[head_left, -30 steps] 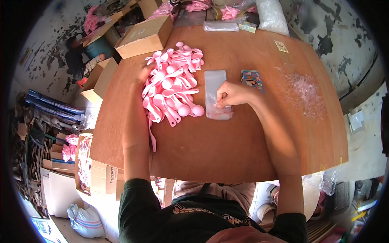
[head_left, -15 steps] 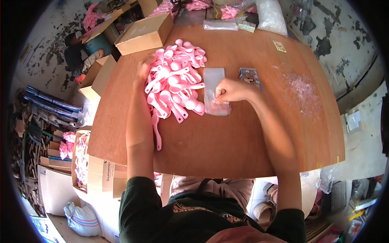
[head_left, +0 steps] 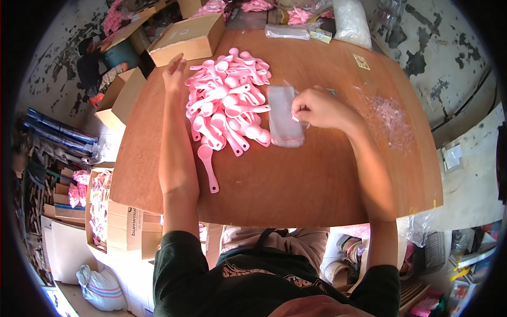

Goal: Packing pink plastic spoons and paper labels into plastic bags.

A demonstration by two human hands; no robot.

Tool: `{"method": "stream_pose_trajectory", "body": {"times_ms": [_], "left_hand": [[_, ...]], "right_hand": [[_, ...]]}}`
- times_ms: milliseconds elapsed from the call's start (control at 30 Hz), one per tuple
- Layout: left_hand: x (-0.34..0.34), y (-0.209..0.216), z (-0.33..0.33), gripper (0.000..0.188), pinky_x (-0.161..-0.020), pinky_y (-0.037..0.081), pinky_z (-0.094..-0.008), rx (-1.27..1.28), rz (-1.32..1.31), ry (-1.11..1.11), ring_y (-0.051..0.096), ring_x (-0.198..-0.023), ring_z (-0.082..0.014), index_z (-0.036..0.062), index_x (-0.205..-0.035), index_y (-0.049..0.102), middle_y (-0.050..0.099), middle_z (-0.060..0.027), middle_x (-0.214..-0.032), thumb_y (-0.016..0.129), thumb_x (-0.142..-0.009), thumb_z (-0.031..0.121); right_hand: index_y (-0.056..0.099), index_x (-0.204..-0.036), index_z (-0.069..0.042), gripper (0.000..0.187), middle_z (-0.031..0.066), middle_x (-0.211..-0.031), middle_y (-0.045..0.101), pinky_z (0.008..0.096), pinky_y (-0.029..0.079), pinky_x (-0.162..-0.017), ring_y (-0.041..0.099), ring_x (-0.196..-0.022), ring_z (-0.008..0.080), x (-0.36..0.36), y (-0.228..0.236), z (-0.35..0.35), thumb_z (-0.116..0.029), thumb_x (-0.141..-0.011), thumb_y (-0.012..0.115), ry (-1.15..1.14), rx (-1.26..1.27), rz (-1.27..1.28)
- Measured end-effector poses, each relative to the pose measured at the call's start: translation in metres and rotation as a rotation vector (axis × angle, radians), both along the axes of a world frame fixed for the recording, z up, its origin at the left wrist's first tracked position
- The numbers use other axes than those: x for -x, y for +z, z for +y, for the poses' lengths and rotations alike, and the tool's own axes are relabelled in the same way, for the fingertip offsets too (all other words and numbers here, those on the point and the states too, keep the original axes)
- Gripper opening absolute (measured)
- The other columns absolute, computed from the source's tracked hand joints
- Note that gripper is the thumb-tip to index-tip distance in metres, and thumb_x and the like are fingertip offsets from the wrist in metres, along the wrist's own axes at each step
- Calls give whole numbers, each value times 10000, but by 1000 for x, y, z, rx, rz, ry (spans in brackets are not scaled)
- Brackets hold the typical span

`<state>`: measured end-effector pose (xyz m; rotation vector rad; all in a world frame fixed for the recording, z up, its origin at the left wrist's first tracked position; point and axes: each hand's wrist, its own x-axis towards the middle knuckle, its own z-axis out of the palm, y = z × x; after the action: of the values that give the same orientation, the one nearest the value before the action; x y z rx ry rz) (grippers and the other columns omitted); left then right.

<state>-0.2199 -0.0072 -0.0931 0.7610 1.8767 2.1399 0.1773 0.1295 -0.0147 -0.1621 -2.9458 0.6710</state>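
A large heap of pink plastic scoops (head_left: 227, 100) lies on the brown table, and one loose scoop (head_left: 208, 168) rests just in front of it. My left hand (head_left: 173, 74) is beyond the heap's left side, near the cardboard box, fingers apart and holding nothing. Right of the heap lies a flat stack of clear plastic bags (head_left: 284, 119). My right hand (head_left: 319, 108) hovers at the stack's right edge, fingers pinched. A small pale bit shows at its fingertips, too small to name. Behind that hand, a blue printed packet (head_left: 331, 91) is almost wholly hidden.
The cardboard box (head_left: 187, 39) stands at the table's far left. A tangle of clear plastic strips (head_left: 393, 121) lies at right, below a small yellow card (head_left: 361, 62). A filled plastic sack (head_left: 353, 24) stands at the back. Another person (head_left: 92, 68) sits at far left.
My left hand has left the heap's edge, moving left and away. My right hand has risen from the bags and shifted right, covering the packet. The loose scoop now lies apart, bowl showing.
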Motion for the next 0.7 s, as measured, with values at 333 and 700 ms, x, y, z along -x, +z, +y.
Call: {"method": "stream_pose_trajectory", "body": {"times_ms": [333,700], "left_hand": [[-156,102,-106,563,-1055,392,-463,580,1263,-670,448,-1307,-340,177,-1308,564,470,-143,-1423,735,-780,269],[-182,8,-159,696,-1153,166,-532,734,1378,-576,221,-1438,-352,223,-1425,446,222,-155,-1561,697,-803,413]], "right_hand": [[665,-802,14,99,163,-779,664,397,484,-671,640,-728,310,-19,14,-20,-67,-795,610,62,-76,91],[641,-818,27,80,135,-792,656,371,473,-712,611,-743,289,-21,17,-25,-45,-818,607,42,-71,108]]}}
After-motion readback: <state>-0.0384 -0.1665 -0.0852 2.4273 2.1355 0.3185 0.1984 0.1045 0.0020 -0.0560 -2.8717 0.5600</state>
